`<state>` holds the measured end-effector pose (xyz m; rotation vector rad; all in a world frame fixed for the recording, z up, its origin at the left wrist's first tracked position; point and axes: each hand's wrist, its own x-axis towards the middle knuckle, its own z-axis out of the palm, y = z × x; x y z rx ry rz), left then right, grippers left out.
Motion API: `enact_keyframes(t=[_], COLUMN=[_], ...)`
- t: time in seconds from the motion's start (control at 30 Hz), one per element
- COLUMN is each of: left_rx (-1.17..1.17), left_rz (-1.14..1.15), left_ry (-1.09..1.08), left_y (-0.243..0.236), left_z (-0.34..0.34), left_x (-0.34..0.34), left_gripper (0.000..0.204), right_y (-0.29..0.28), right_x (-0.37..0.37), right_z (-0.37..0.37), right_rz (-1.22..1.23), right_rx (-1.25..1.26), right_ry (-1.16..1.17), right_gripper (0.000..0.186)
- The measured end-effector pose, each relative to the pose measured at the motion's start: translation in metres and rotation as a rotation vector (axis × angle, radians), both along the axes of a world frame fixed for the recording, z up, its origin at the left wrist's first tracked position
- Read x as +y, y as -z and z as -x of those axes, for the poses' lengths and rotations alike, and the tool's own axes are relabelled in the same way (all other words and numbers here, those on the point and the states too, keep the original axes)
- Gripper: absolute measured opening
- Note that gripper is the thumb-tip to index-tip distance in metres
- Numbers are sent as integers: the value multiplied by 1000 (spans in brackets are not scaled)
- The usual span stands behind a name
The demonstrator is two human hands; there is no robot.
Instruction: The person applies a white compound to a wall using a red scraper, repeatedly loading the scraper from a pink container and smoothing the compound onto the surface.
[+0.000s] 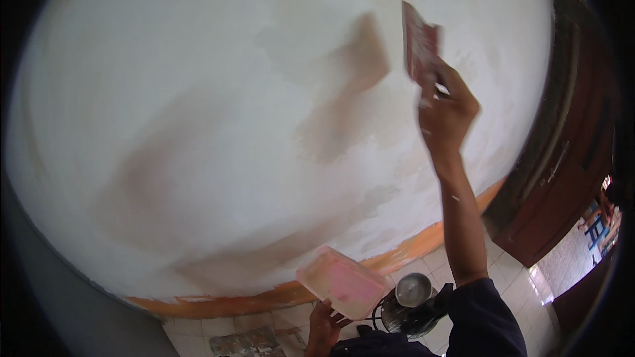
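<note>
Raised in front of a white wall [278, 112], my right hand [446, 109] grips a flat reddish-brown scraper [420, 43] smeared with white. The scraper looks slightly apart from the wall, and its shadow falls to the left of it. Low down, my left hand [323, 328] holds a pinkish rectangular plastic board or lid [344, 282] by its near edge; whitish smears lie over it. Damp-looking beige and grey patches mark the wall around the scraper. White specks dot my right forearm.
An orange band [264, 299] runs along the wall's foot above pale floor tiles [506, 271]. Below sit a round metal pot [413, 289] on something dark and a stained sheet [248, 344]. A brown wooden door [562, 178] stands at right, with a blue chair [596, 231] beyond.
</note>
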<state>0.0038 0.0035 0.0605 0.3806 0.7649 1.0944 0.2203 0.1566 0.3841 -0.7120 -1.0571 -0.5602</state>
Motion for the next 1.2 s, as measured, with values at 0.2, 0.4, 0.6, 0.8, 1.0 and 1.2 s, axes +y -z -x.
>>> enact_keyframes(t=[0.2, 0.4, 0.6, 0.8, 1.0, 1.2], left_rx=[-5, -23, -10, 40, 16, 1], left_rz=[37, 24, 6, 27, 21, 52], left_ry=[-57, -165, -130, -125, -173, -147], left_y=[17, 51, 54, 40, 48, 38], left_z=[3, 26, 38, 38, 42, 42], left_x=[3, 0, 4, 2, -2, -1], left_gripper=[61, 55, 60, 61, 59, 58], right_y=[77, 65, 8, 98, -19, 73], right_x=[66, 16, 55, 26, 15, 35], right_z=[73, 69, -7, 75, -8, 45], right_rz=[62, -99, -4, -76, -128, -43], right_rx=[-667, -504, -425, -715, -323, -701], right_ry=[584, 285, 650, 271, 471, 347], right_gripper=[9, 10, 3, 8, 11, 19])
